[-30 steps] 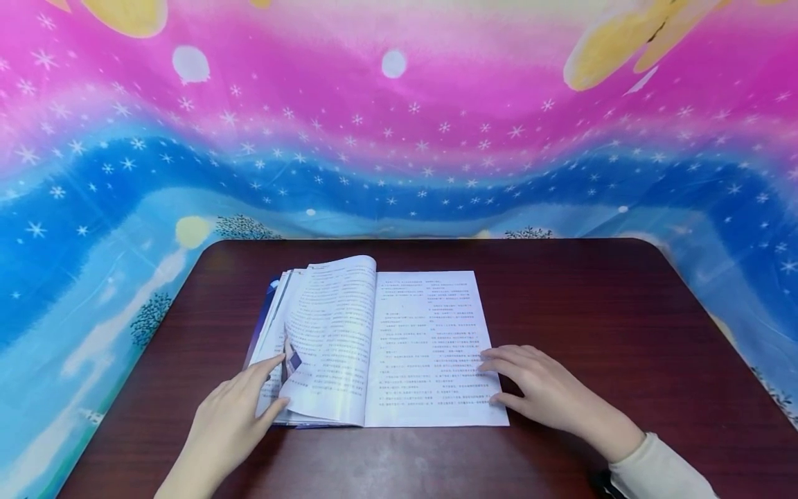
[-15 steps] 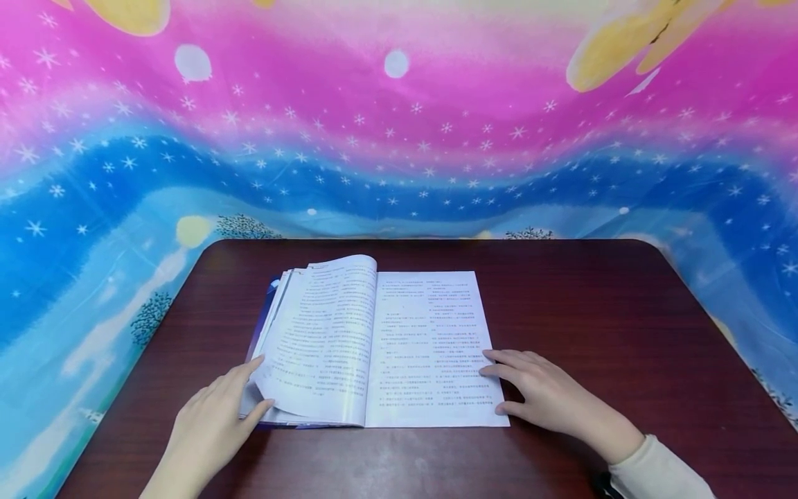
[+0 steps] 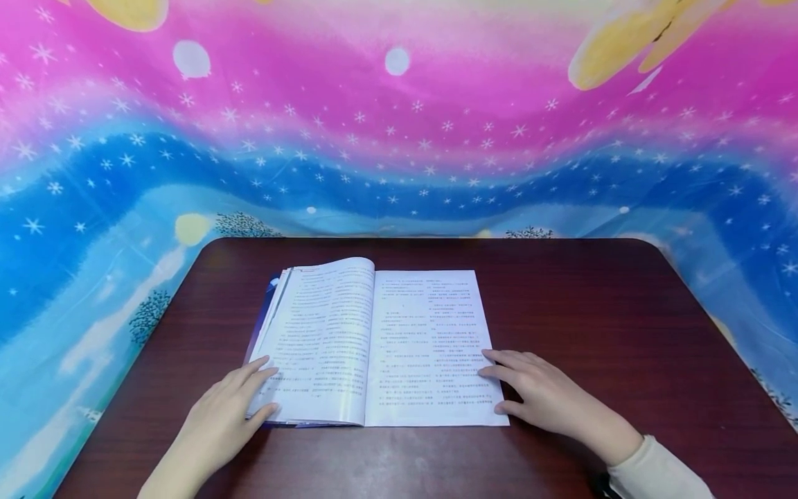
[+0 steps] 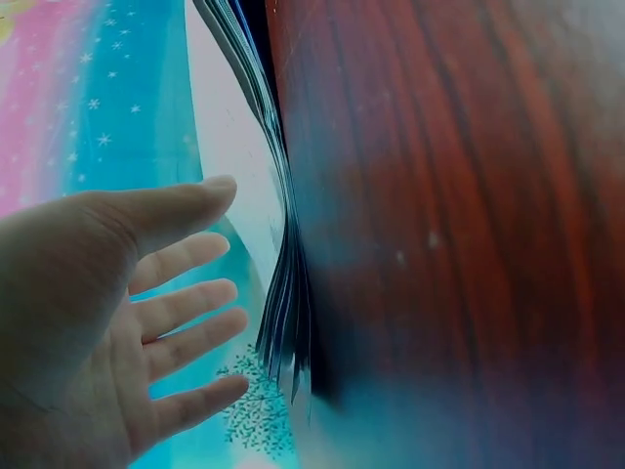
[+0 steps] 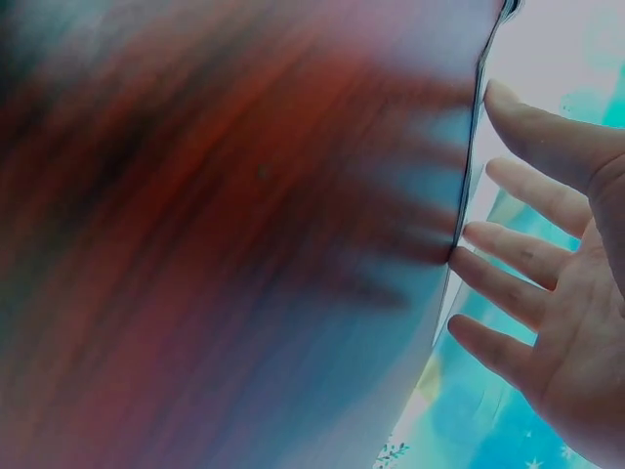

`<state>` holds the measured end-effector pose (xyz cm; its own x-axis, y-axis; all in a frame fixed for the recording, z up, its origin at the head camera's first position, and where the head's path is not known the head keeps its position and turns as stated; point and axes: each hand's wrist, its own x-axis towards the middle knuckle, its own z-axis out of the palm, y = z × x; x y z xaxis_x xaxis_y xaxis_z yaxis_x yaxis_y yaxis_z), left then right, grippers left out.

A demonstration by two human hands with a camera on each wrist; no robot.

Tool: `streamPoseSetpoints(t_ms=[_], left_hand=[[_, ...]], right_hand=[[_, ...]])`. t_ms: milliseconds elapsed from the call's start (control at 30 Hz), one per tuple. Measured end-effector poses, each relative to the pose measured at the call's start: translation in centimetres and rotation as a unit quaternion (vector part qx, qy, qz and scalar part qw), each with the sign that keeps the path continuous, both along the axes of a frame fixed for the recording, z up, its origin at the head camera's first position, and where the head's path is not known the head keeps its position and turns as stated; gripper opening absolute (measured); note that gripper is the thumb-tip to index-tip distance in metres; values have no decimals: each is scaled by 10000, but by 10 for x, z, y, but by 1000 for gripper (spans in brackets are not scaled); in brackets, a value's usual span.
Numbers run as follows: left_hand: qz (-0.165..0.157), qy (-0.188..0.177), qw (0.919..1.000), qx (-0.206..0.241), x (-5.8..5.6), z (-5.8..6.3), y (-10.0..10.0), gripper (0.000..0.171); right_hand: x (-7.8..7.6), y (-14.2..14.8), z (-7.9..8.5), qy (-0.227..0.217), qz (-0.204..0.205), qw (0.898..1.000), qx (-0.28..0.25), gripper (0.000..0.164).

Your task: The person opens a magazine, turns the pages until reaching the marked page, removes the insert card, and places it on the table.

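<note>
A magazine (image 3: pixel 430 333) lies spread on the table, its left pages bowed up near the spine and its right page flat. My left hand (image 3: pixel 215 416) is at the lower left edge, fingers fairly straight, fingertips over the left page. In the left wrist view the left hand (image 4: pixel 117 313) has its fingers spread beside the fanned page edges (image 4: pixel 283 322). My right hand (image 3: pixel 542 388) rests its fingertips on the lower right edge of the right page. The right wrist view shows the right hand (image 5: pixel 557 274) with fingers extended along the magazine's thin edge (image 5: pixel 467 176).
The dark reddish wooden table (image 3: pixel 586 298) has rounded far corners. Behind it hangs a pink and blue cloth (image 3: pixel 349 166) with snowflake patterns. A light sleeve (image 3: pixel 661 471) covers the right forearm.
The turned page's lifted lower left corner has come down flat onto the left stack. My left hand has moved left and slightly down. My right hand has barely shifted.
</note>
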<state>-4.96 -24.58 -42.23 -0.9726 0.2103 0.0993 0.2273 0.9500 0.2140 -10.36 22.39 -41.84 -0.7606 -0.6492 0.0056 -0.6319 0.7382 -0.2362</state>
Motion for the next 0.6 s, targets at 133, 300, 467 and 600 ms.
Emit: streamPoseSetpoints(t_ms=[133,300,467,600], left_hand=[[-52,-86,9999,20,-5,-2,0,55],[-47,-392,9992,52,-9,-5,-1,59],[6,-630,9980,-27,-9,-7,-1,59],[14,-708,9975,-41,-9,-7,-1,59]], right_hand=[[0,-1,0,-4,-18,10000,10,49],[1,-3,0,26,-13,10000,23,49],[2,-3,-1,14,-33,10000,67,48],[2,-3,0,-17,-92,9999,101,46]])
